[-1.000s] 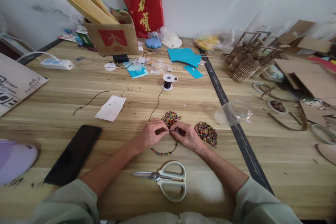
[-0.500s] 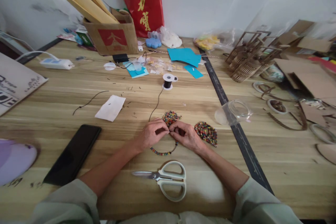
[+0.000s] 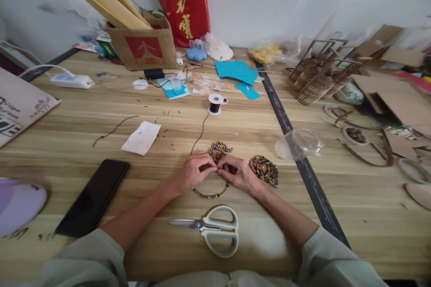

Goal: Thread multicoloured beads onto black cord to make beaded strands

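My left hand and my right hand meet fingertip to fingertip, each pinched on the thin dark cord. Whatever lies exactly between the tips is too small to make out. From the white spool the cord runs down to my left hand. Below both hands, a curved strand of colorful beads lies on the table, with bare cord toward my right hand. A pile of loose beads sits just beyond the fingers. Right of my right hand is a coiled bead string.
White-handled scissors lie near the front, blades pointing left. On the left are a black phone and a white paper. A clear plastic container stands to the right. A cardboard box and small wooden baskets are farther back.
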`<state>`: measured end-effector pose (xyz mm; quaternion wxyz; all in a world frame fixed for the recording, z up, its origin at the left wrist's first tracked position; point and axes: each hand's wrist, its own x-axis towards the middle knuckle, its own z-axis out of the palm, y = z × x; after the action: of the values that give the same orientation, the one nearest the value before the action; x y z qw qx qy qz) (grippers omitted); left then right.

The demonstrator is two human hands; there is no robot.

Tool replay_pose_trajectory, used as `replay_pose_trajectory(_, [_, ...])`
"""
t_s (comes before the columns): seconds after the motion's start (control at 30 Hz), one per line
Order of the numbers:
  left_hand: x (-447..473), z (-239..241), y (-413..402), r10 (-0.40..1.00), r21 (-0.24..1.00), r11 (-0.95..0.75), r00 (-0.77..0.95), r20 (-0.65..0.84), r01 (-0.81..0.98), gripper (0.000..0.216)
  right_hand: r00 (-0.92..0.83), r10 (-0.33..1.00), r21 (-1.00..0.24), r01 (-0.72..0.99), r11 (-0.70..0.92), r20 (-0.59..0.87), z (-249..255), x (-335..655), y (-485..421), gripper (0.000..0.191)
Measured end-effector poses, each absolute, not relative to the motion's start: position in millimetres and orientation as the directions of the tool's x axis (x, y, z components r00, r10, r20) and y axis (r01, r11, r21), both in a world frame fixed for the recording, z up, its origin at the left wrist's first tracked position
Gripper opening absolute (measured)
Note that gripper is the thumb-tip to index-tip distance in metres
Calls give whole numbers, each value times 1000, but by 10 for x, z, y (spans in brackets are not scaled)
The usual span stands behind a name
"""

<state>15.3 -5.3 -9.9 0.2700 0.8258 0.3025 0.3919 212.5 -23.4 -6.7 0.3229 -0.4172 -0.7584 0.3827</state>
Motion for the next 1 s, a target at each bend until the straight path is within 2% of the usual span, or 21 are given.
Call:
replay_pose_trajectory(0.43, [128, -91, -81, 794, 765, -555, 480, 372, 325, 6, -435, 885, -845, 398, 356, 168, -29, 2113, -250, 7])
replay_pose_trajectory(1.0, [137, -78, -63, 758, 735, -607, 498, 422, 302, 8, -417, 896, -871, 371, 322, 154, -16, 2101, -242, 7])
